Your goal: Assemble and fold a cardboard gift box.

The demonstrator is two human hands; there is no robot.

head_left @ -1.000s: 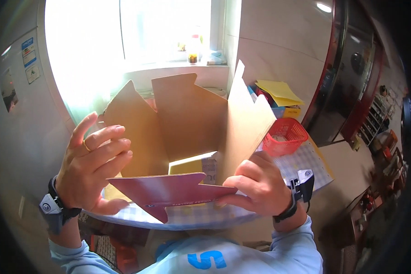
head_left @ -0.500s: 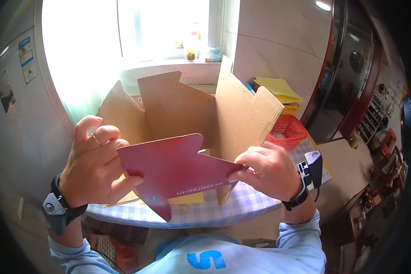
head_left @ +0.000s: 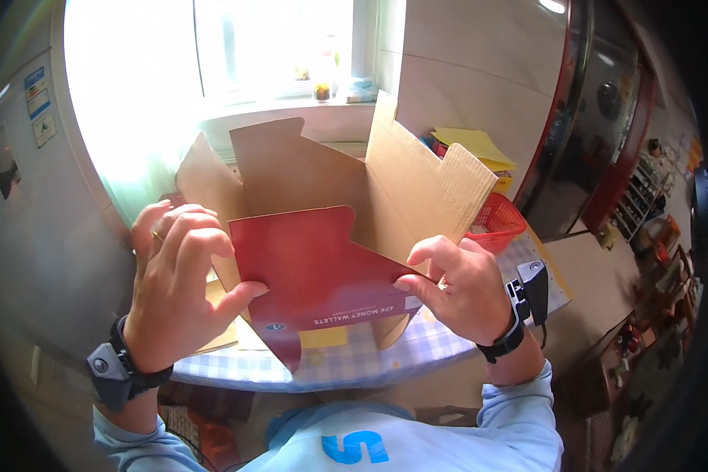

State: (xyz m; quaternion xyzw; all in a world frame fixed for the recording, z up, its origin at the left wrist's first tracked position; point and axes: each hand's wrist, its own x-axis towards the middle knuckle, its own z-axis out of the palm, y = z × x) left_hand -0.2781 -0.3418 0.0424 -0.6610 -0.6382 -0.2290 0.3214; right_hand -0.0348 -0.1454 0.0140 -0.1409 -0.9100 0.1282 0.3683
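Raised since the earlier frame, the red flap [head_left: 315,271] of the cardboard box [head_left: 346,189] above the table [head_left: 385,358] is pinched by left hand [head_left: 177,287] and right hand [head_left: 460,287] — overbending risks tearing its crease.

The red flap [head_left: 315,271] hides the cardboard box's [head_left: 307,169] inside and much of the checked table [head_left: 385,358]. At nine o'clock, glare washes out the window [head_left: 134,94]. Sill bottles [head_left: 322,79] at twelve are too small to tell. The left hand's [head_left: 173,287] palm faces away.
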